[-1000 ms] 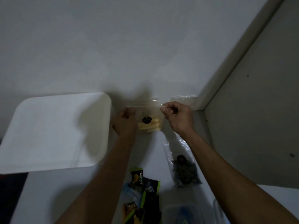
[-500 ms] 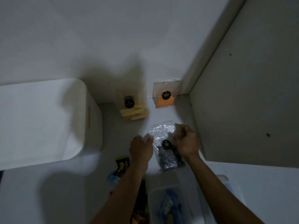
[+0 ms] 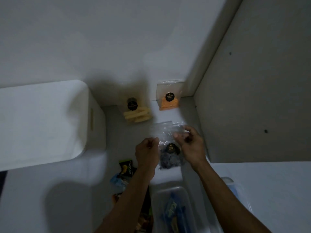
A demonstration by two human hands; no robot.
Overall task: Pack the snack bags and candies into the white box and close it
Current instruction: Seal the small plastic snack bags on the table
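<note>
Clear plastic crinkles between both hands: the left hand (image 3: 147,151) pinches the left edge of a see-through snack bag (image 3: 170,158) and the right hand (image 3: 190,145) pinches its right edge near the top, fingers closed on the film. That bag holds dark pieces and bears a round black label, and its lower end lies on the white table (image 3: 67,190). Farther back, a bag of pale yellow sticks (image 3: 137,113) stands upright near the wall, and to its right a bag of orange snacks (image 3: 169,100) leans in the corner, apart from it. At the left stands the white box (image 3: 47,121), its lid on and a slot handle showing on the side that faces the bags; it is well apart from the held bag. Close to the person, partly under the left forearm, lie small candy wrappers (image 3: 125,170) in black, green and blue. Beside them, at the bottom edge, a clear plastic tub (image 3: 170,209) holds blue packets, and another clear container (image 3: 235,190) sits to the right of the right forearm.
</note>
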